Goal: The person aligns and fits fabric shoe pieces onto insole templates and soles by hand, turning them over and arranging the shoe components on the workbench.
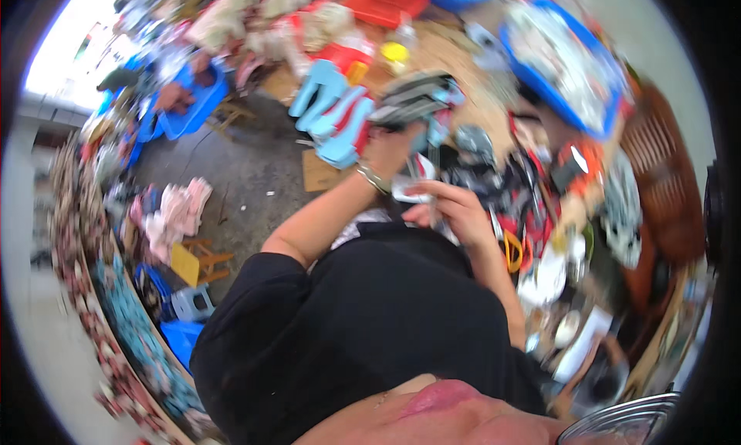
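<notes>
My left hand, with a bracelet at the wrist, reaches forward in the middle of the view. It is closed on a grey-and-black striped bundle with light-blue edges; blur and the bundle hide most of its fingers. Close to my body, my right hand has its fingers bent together beside a small white piece. What those fingers pinch, perhaps something thin and clear, is too blurred to name. Light-blue flat pieces with red parts lie just left of my left hand.
A wooden worktop carries a yellow-capped bottle and a red tray. A blue-rimmed bin stands at far right, near orange-handled scissors. On the left are a blue crate and a small stool.
</notes>
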### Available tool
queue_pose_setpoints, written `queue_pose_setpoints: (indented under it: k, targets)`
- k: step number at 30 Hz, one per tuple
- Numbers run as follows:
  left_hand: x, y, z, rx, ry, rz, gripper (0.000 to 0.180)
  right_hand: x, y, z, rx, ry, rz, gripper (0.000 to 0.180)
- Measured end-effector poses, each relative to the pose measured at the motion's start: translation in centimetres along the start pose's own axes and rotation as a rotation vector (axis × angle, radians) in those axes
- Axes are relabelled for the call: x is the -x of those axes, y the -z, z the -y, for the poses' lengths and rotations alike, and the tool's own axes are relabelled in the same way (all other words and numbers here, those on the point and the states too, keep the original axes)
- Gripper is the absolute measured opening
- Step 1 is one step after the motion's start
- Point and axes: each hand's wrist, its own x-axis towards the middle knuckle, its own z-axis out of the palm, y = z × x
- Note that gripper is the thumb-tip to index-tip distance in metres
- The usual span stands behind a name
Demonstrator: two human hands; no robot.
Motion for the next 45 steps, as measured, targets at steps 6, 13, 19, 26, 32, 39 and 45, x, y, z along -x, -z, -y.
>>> queue_pose_setpoints:
  k: [6, 13, 19, 26, 32, 39, 45]
  targets:
    - [3.1, 2.1, -4.1, 1.159, 0.366, -0.035, 0.042, 1.4, -3.0, -1.7, 1.445, 0.217, -0.684, 0.082]
    - [4.5, 3.6, -7.2, 2.024, 0.892, 0.368, 0.066, 3.4, -3.9, -4.2, 1.370, 0.506, -0.874, 0.087]
    - [3.7, 3.7, -4.9, 2.155, 0.759, 0.870, 0.072, 5.0, -4.1, -5.8, 1.314, 0.647, -0.811, 0.074]
    - [4.9, 5.4, -2.6, 1.947, 0.551, 0.869, 0.057, 0.3, -8.2, -8.1, 0.446, 0.220, -1.116, 0.072]
    - [7.1, 3.6, -1.5, 1.877, 0.382, 0.982, 0.053, -2.9, -12.1, -10.4, 0.716, 0.185, -1.415, 0.096]
    - [9.4, 0.7, -5.5, 0.979, -0.422, 1.445, 0.060, 4.7, -16.4, -18.2, -0.209, 0.475, -1.691, 0.051]
    - [10.8, -0.9, -4.0, 1.181, -0.177, 1.578, 0.062, 11.8, -17.1, -30.0, -1.086, 0.743, -1.963, 0.033]
